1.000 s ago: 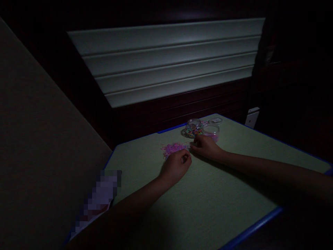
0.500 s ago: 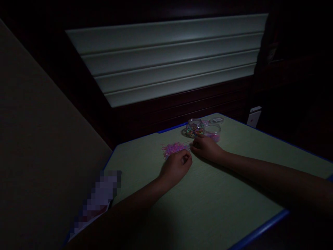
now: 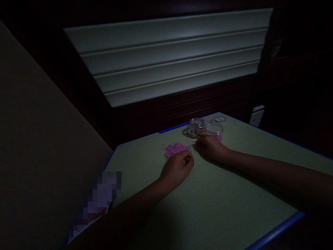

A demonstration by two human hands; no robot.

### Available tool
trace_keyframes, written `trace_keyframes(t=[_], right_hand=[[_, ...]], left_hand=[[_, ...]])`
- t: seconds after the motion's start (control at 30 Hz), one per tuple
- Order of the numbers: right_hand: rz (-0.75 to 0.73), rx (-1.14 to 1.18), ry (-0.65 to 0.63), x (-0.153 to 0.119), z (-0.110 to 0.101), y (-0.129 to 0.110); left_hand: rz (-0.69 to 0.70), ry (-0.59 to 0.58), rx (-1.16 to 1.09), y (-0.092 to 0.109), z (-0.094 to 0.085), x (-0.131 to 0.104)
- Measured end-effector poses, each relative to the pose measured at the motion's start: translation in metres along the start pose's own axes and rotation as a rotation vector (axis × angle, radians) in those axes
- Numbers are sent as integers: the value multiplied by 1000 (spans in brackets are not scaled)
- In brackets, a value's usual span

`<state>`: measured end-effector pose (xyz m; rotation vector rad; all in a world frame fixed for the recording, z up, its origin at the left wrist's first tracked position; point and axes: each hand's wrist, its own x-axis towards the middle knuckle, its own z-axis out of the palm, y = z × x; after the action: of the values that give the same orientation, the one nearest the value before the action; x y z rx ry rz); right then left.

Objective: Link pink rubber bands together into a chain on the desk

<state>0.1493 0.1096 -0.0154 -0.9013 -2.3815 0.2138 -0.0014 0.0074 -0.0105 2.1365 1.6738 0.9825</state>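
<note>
Small pink and purple bands, perhaps elastics, lie in a loose pile [image 3: 176, 148] on the green table [image 3: 215, 194]. My left hand [image 3: 178, 166] rests at the near edge of that pile, fingers curled and closed; what they hold, if anything, is hidden. My right hand [image 3: 211, 146] is just right of the pile, its fingers bent down and pinched near the tabletop. Too dark to make out is anything between them. Behind it stands an open clear jar [image 3: 215, 129] with some pink bits at the bottom. Beside that jar is another clear jar [image 3: 196, 127] with multicoloured rings.
A clear round lid [image 3: 219, 119] with a white label lies at the table's far corner. At the left edge is a blurred-out flat item [image 3: 100, 196]. Dark wood panelling with a pale slatted panel [image 3: 169, 59] rises behind the table. A white box [image 3: 257, 116] stands beyond the right side.
My right hand has shifted slightly right, away from the pile and my left hand. My left hand stays nearly in place, still curled. The view has tilted a little.
</note>
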Motion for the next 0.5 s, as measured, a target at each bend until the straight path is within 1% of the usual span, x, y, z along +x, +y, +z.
trace_keyframes(t=[0.17,0.37,0.5], right_hand=[[-17,-3,-12,0,-2,1],[31,51,32,0,-2,0],[51,107,38,-2,-2,-4]], left_hand=[[-2,5,0,0,-1,0],[-20,4,-54,-2,0,1],[-32,10,-109,-4,1,1]])
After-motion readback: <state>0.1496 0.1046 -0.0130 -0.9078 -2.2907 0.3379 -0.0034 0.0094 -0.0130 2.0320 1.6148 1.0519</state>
